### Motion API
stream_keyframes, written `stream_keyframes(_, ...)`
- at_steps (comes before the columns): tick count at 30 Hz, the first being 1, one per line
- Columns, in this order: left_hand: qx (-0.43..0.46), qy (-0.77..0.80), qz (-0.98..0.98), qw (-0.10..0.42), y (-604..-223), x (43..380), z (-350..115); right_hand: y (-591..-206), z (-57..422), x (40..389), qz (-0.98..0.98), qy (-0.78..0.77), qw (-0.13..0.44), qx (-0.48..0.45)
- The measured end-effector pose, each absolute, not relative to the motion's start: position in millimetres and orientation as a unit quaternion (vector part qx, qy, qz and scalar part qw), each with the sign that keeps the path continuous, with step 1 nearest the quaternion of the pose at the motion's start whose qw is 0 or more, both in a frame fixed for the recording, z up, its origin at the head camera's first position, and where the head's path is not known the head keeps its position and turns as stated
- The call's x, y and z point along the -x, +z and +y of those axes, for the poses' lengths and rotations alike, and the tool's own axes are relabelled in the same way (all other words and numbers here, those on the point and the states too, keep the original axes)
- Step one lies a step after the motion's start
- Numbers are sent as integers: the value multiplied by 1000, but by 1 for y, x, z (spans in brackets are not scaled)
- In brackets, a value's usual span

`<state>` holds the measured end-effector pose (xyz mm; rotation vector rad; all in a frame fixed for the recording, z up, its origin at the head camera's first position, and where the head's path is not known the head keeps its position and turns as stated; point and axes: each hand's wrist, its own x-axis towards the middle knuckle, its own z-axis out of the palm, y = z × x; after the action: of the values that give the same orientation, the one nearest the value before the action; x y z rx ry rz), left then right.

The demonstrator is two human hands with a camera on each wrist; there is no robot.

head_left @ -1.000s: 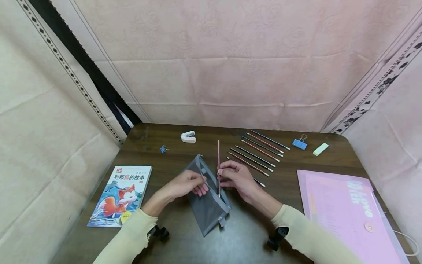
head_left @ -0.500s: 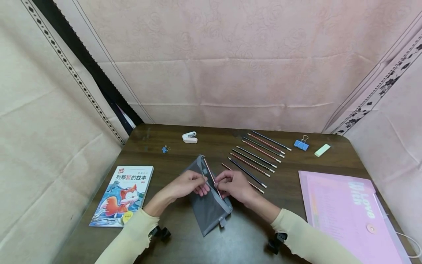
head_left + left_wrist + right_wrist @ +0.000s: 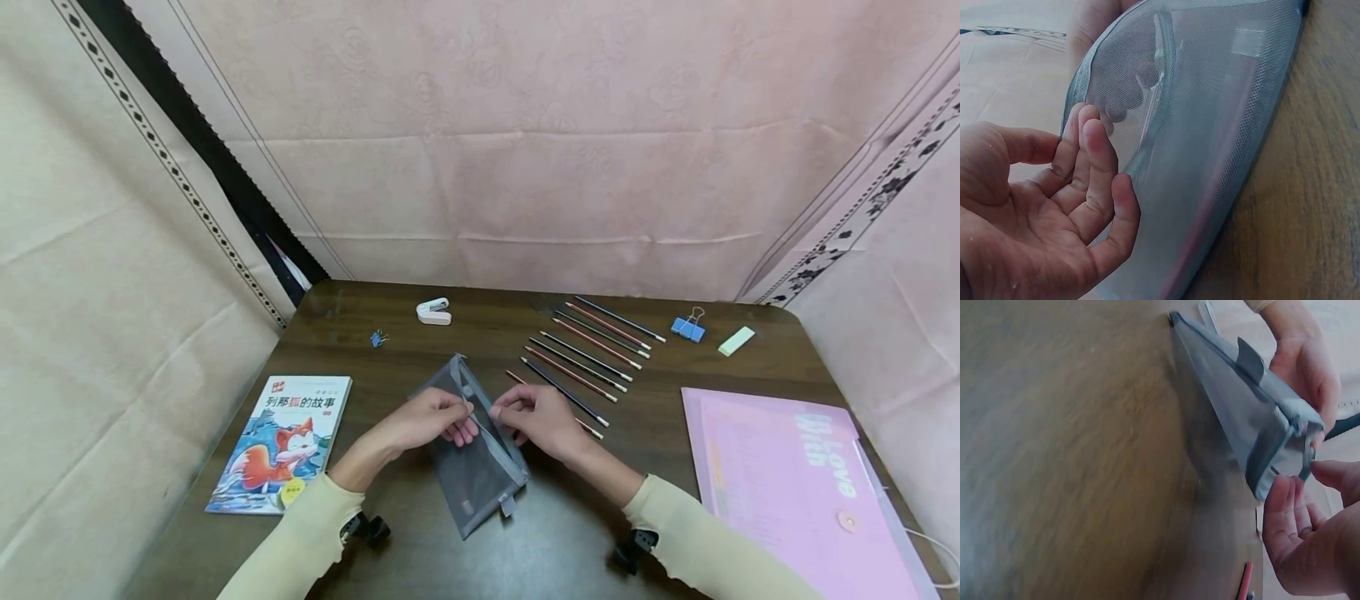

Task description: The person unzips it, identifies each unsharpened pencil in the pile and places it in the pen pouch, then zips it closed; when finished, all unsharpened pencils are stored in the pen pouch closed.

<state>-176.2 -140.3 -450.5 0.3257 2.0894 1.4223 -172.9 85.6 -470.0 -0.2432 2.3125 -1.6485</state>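
A grey mesh zip pencil pouch [image 3: 480, 479] slants across the middle of the desk with its zip side open. My left hand [image 3: 431, 418] pinches one edge of the opening between thumb and fingers, the little finger apart from the others. Across from it, my right hand [image 3: 542, 419] has thumb and fingertips on either side of the opposite edge. Through the mesh in the left wrist view, a pinkish pencil [image 3: 1209, 203] shows along the pouch's lower side. Several dark and red pencils [image 3: 577, 361] lie in a slanted row just beyond the right hand.
A fox picture book [image 3: 281, 442] lies on the left. Farther back are a small blue binder clip [image 3: 377, 338] and a white stapler [image 3: 433, 312]. At the right are a larger blue binder clip [image 3: 687, 327], a pale green block [image 3: 737, 341] and a pink folder [image 3: 787, 492].
The red pencil that my right hand held upright tipped into the pouch and has gone down inside it. That hand stays by the opening. The left hand keeps its hold.
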Motion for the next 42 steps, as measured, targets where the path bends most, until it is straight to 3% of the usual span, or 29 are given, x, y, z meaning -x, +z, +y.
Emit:
stream_keyframes(12,-111,533,785,294,-451,176,-139,-467,129,191,875,-471,45,103)
stream_keyframes(21,-110,528,788,298,-452,176,-142,-475,144,203,942,-271,-67,185)
stream_keyframes(42,-115,518,794,298,-453,177,-147,-485,138,207,949,-196,-66,237)
